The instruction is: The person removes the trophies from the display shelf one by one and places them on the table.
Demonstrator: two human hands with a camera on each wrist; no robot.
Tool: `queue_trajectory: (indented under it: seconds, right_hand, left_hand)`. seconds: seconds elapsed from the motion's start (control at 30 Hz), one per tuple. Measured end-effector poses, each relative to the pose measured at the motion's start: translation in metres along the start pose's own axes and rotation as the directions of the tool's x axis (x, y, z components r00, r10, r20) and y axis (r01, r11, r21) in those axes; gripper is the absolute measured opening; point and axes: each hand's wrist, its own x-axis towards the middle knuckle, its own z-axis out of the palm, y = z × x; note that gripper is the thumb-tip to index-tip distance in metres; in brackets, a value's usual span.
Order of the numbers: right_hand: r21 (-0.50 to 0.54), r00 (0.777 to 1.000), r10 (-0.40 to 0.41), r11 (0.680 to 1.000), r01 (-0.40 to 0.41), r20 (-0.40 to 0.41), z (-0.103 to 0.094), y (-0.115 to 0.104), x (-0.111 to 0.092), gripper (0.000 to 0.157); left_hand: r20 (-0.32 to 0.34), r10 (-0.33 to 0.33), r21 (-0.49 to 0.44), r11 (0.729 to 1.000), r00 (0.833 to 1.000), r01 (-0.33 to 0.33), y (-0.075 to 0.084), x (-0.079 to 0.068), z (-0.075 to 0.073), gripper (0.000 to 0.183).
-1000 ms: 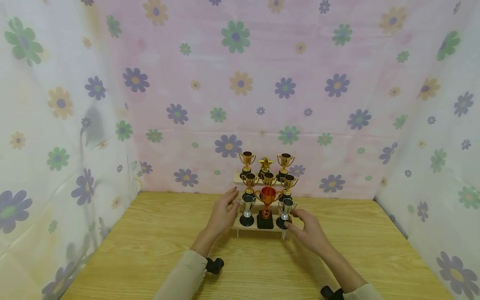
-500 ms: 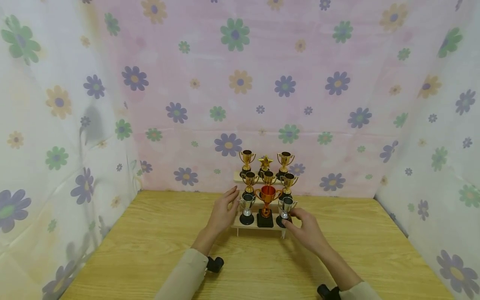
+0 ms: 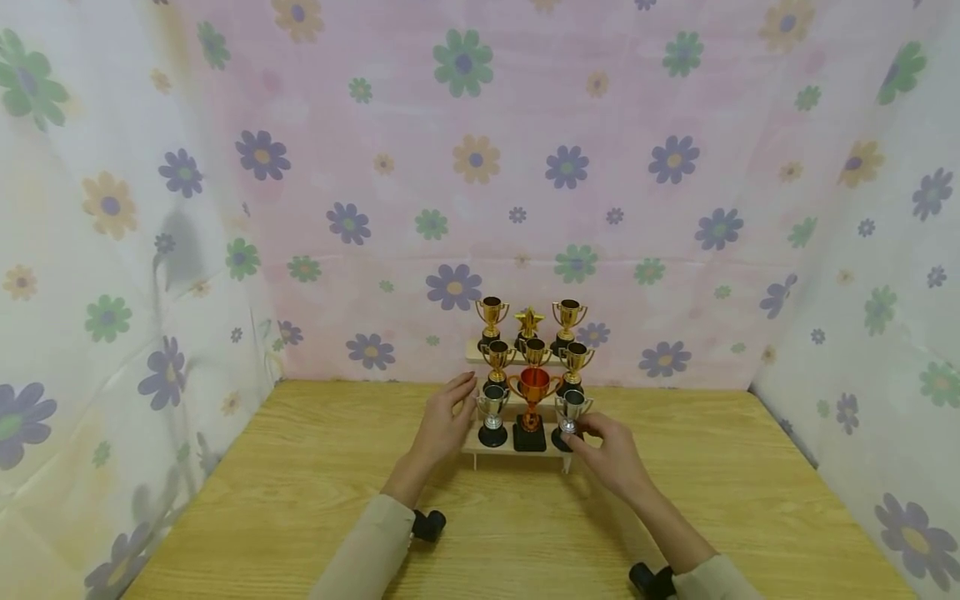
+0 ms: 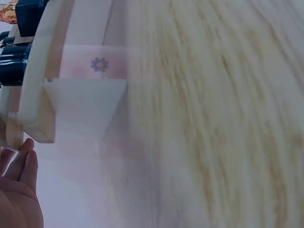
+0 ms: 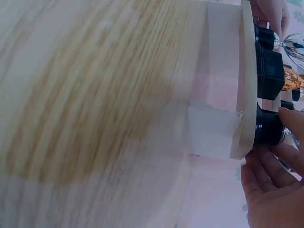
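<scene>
A tiered wooden stand [image 3: 517,451] carries several small trophies on black bases. On its lowest step, an orange trophy cup [image 3: 535,386] stands between a left silver trophy cup [image 3: 492,403] and a right silver trophy cup [image 3: 572,403]. My right hand [image 3: 617,458] pinches that right silver cup low down, thumb [image 5: 290,121] on its black base [image 5: 268,128]; the cup stands upright on the step. My left hand [image 3: 442,421] is at the stand's left side, fingers extended; in the left wrist view, its fingertips [image 4: 29,145] reach the stand's edge, though contact is unclear.
Gold trophy cups [image 3: 498,357] fill the middle step. On the top step, a gold star trophy [image 3: 529,321] stands between two gold cups. The stand is on a wood-grain table [image 3: 337,467], before a flowered cloth backdrop [image 3: 480,208] that also hangs at both sides.
The head view has tilted slightly. My right wrist has shifted a little left, and the thumb has moved slightly up and left at the right silver cup. My left hand stays nearly still.
</scene>
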Motion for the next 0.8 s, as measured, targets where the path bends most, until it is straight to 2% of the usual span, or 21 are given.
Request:
queue_trajectory:
  seconds: [0.13, 0.37, 0.8]
  right_hand:
    - [-0.009, 1.000, -0.006, 1.000, 0.007, 0.009, -0.0011, -0.0009, 0.0022, 0.014]
    - [-0.028, 0.999, -0.015, 0.999, 0.016, 0.035, -0.0055, -0.0015, 0.0046, 0.012]
    - [-0.036, 0.998, -0.035, 0.999, 0.037, 0.054, -0.0082, 0.0034, 0.0026, 0.014]
  left_hand:
    - [0.005, -0.014, -0.014, 1.000, 1.000, 0.014, -0.0004, 0.0013, -0.0027, 0.036]
    - [0.015, 0.020, 0.013, 1.000, 1.000, -0.021, -0.0022, 0.0046, -0.0041, 0.037]
    - [0.019, 0.005, 0.023, 1.000, 1.000, -0.005, -0.0018, 0.0028, -0.0026, 0.034]
